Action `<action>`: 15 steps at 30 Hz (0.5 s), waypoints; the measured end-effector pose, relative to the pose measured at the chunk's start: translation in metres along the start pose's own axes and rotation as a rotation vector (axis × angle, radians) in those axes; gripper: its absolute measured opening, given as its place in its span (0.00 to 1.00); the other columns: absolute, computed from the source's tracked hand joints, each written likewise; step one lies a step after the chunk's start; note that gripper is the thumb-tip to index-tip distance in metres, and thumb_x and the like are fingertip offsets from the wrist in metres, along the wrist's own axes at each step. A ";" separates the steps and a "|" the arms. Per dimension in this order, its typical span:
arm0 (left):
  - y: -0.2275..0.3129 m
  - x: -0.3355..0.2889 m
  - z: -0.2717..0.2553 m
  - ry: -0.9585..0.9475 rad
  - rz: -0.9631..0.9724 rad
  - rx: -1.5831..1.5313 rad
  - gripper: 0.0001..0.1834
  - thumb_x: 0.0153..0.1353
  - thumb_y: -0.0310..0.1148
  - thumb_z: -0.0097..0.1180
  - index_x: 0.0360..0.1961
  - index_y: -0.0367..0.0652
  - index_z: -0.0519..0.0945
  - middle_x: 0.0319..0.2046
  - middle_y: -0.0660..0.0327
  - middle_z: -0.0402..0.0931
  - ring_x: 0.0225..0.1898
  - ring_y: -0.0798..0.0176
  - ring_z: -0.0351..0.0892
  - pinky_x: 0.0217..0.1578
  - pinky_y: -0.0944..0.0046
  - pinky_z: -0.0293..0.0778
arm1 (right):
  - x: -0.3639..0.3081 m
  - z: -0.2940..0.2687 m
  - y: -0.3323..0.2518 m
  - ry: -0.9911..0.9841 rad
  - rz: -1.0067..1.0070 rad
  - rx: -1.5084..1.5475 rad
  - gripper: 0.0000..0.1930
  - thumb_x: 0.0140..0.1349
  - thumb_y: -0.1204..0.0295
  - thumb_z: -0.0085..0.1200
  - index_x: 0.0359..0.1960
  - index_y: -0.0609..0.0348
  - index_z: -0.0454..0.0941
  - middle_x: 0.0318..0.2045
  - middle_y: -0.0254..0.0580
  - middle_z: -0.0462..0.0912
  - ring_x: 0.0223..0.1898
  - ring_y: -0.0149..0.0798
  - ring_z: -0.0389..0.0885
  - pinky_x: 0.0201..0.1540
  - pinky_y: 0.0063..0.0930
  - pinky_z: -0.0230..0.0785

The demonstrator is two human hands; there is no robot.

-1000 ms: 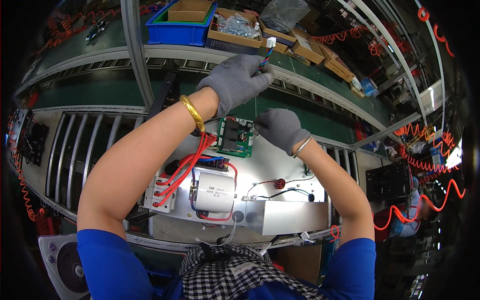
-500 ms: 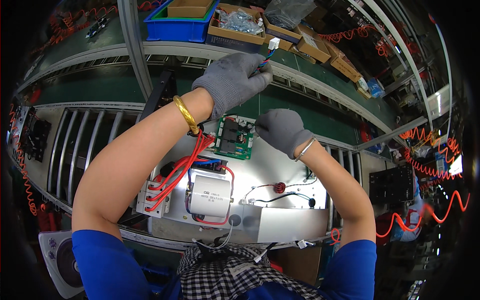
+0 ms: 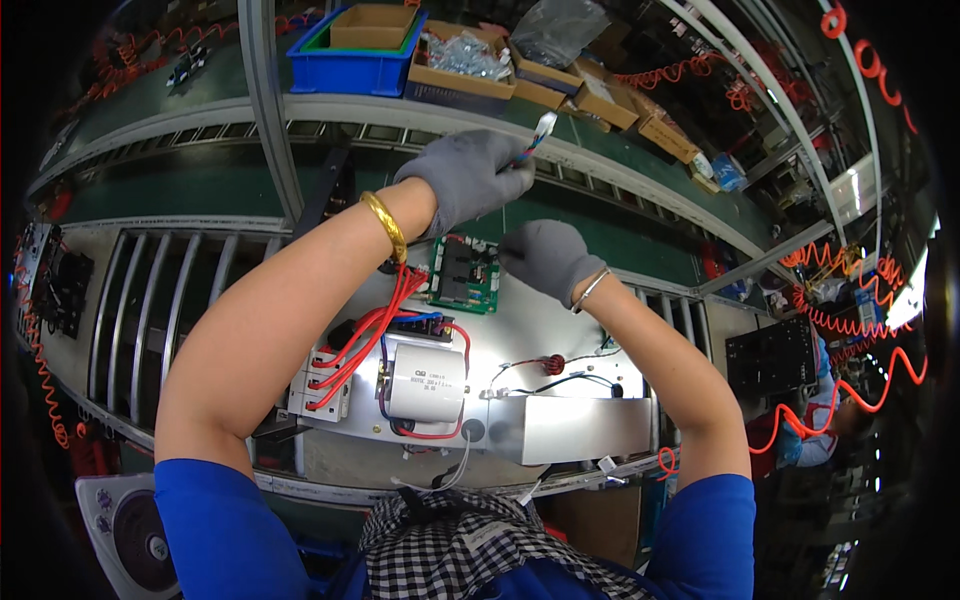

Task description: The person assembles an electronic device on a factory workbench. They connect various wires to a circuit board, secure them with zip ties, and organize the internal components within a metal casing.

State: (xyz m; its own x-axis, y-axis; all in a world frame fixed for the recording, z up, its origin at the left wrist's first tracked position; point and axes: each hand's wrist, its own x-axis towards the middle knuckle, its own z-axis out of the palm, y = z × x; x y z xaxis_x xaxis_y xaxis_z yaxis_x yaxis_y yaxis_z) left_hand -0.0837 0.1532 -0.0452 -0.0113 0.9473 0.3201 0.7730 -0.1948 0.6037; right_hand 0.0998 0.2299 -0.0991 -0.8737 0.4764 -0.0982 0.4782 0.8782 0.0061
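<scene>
A: What is in the left hand (image 3: 472, 178)?
B: A twisted bundle of coloured wires (image 3: 533, 150), pinched between gloved thumb and fingers. Its white connector (image 3: 546, 124) sticks out past the fingertips, above the gap beyond the metal panel (image 3: 525, 330). The glove hides the bundle's other end.
A: And the right hand (image 3: 552, 258)?
B: Its gloved fingers are curled in at the right edge of the green circuit board (image 3: 465, 275), which lies on the panel's far side. I can't tell whether they grasp anything; the glove covers the fingertips.
A: What gets in the way?
B: The left forearm crosses above the panel's left part, hiding some of it. Red cables (image 3: 384, 322) run from near the board down to a white switch block (image 3: 322, 388), and a fat white cylinder (image 3: 428, 382) sits just right of that block. A bent silver cover (image 3: 590, 428) takes up the near right corner.
A: Farther out?
B: Metal rollers (image 3: 165, 310) on the left, an upright post (image 3: 266, 110) behind them, then a blue bin (image 3: 350, 72) and a cardboard box (image 3: 460, 84) of clear bags on the far bench. A coiled red hose (image 3: 850, 403) hangs at the right.
</scene>
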 end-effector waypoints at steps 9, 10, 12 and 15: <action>0.007 -0.003 -0.007 -0.341 -0.190 -0.306 0.14 0.64 0.43 0.53 0.35 0.42 0.79 0.21 0.62 0.78 0.22 0.69 0.76 0.26 0.65 0.72 | -0.007 -0.048 0.026 0.485 0.001 0.710 0.21 0.69 0.55 0.50 0.51 0.58 0.81 0.42 0.49 0.84 0.43 0.46 0.83 0.48 0.35 0.74; 0.010 -0.004 -0.008 -0.392 -0.228 -0.374 0.14 0.64 0.43 0.54 0.35 0.42 0.79 0.21 0.63 0.78 0.21 0.69 0.75 0.24 0.67 0.71 | -0.009 -0.055 0.024 0.490 -0.036 0.845 0.21 0.70 0.55 0.49 0.51 0.60 0.81 0.41 0.47 0.85 0.43 0.42 0.83 0.50 0.33 0.73; 0.015 -0.002 -0.015 -0.546 -0.244 -0.404 0.14 0.64 0.43 0.54 0.36 0.42 0.78 0.21 0.65 0.77 0.20 0.71 0.74 0.21 0.70 0.68 | -0.010 -0.063 0.013 0.424 -0.049 1.023 0.22 0.71 0.56 0.48 0.52 0.63 0.80 0.42 0.43 0.84 0.44 0.37 0.81 0.52 0.31 0.71; 0.014 -0.004 -0.015 -0.689 -0.232 -0.518 0.15 0.65 0.43 0.54 0.38 0.41 0.78 0.24 0.65 0.78 0.21 0.72 0.75 0.21 0.72 0.70 | -0.016 -0.071 -0.001 0.304 -0.080 1.190 0.22 0.72 0.57 0.48 0.52 0.64 0.79 0.43 0.39 0.82 0.46 0.32 0.78 0.53 0.28 0.69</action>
State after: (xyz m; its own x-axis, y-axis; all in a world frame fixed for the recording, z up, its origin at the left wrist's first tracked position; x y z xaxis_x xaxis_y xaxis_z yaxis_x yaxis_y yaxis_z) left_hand -0.0824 0.1431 -0.0275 0.3812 0.8870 -0.2606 0.4134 0.0886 0.9062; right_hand 0.1068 0.2245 -0.0270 -0.8132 0.5534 0.1800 0.0671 0.3963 -0.9157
